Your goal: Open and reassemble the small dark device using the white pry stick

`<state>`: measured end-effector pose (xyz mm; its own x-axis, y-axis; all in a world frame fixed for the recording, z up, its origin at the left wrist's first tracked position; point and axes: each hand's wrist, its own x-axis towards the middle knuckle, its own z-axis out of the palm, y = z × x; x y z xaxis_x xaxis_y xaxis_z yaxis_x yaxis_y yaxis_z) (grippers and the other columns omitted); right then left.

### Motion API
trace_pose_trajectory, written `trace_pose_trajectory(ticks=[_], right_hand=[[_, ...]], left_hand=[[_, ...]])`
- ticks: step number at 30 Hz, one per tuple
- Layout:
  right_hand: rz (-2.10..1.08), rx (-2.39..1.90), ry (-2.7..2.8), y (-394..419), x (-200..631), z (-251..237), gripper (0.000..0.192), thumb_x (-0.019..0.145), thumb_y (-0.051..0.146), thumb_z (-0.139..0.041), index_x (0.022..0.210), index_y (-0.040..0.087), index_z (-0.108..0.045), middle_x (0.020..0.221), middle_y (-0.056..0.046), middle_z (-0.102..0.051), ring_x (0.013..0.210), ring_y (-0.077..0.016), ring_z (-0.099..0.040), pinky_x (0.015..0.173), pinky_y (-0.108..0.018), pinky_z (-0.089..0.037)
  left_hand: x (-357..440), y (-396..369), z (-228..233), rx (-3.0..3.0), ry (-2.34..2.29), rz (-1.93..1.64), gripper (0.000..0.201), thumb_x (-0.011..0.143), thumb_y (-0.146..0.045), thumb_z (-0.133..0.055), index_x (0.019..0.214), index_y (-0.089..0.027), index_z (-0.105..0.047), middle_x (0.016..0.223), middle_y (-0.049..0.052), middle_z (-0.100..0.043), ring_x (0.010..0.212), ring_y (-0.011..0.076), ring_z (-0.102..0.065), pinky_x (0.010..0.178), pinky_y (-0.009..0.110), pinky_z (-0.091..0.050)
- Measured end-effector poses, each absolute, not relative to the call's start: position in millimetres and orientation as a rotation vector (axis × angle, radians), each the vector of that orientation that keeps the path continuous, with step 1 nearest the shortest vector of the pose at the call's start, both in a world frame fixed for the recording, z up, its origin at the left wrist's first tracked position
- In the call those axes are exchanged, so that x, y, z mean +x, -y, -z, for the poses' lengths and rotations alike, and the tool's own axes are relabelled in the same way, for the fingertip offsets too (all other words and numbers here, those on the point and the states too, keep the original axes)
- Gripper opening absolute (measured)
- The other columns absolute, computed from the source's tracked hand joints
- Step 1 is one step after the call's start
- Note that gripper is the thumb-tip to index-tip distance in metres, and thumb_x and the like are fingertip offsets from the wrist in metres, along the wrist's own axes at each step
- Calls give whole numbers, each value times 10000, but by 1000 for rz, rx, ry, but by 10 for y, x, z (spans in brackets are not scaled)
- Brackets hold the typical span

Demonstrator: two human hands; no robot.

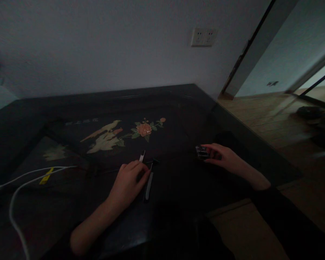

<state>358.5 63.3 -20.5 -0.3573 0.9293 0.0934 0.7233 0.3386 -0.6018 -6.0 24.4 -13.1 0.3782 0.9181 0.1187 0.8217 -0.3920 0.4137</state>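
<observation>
My left hand point(128, 182) rests low over the dark table with its fingers curled. From under its fingers sticks out a slim silver tool with a dark end point(142, 154); its lower part is hidden. Beside the thumb lies a thin tool with a grey handle point(149, 186) and a dark crosswise head, which looks like a razor. Farther right, my right hand point(224, 156) pinches a small, shiny, dark pack with pale stripes point(202, 152) between thumb and fingers, just above the table. Dim light hides the exact kind of the pack.
The dark glossy table point(178, 202) bears an inlaid bird point(105, 135) and flower point(144, 130). A white cable point(14, 202) with a yellow tag point(46, 176) runs along the left. Behind is a wall with sockets point(204, 37); wooden floor point(257, 113) lies to the right.
</observation>
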Motion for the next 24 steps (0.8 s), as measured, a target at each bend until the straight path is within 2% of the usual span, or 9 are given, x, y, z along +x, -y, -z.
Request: trace_pose_trajectory(ticks=[3,10,18,24], right_hand=[[-663,-1513,2224,-599,3737,207,451,786,331,-676,1202,163,-628,815,-50,-578,700,-198,-557,669,-357,-476],[-728,-1486,2321,-631,3754,206,469,790,355,-667,1228,189,-631,813,-31,-533,726,-191,-542,689,-330,-458],[-741,-1465,2348,-601,3763,266,506,829,406,-635,1292,208,-588,848,-30,-507,764,-194,-535,720,-334,-449],[-707,-1490,2317,-599,3760,350,545,819,439,-636,1312,217,-567,839,-25,-492,727,-186,-518,673,-319,-437]], left_hand=[[-29,-229,148,2414,-1541,-406,204,922,-288,-472,804,-194,-609,882,43,-660,859,218,-609,737,347,-366],[26,-223,144,2490,-1552,-343,247,920,-299,-460,741,-185,-586,792,44,-645,789,220,-603,696,336,-347],[73,-212,116,2543,-1623,-255,282,910,-313,-463,696,-183,-593,751,60,-645,799,241,-610,742,364,-348],[156,-243,40,2487,-1629,-208,247,866,-299,-532,670,-169,-609,745,65,-669,791,247,-620,759,378,-350]])
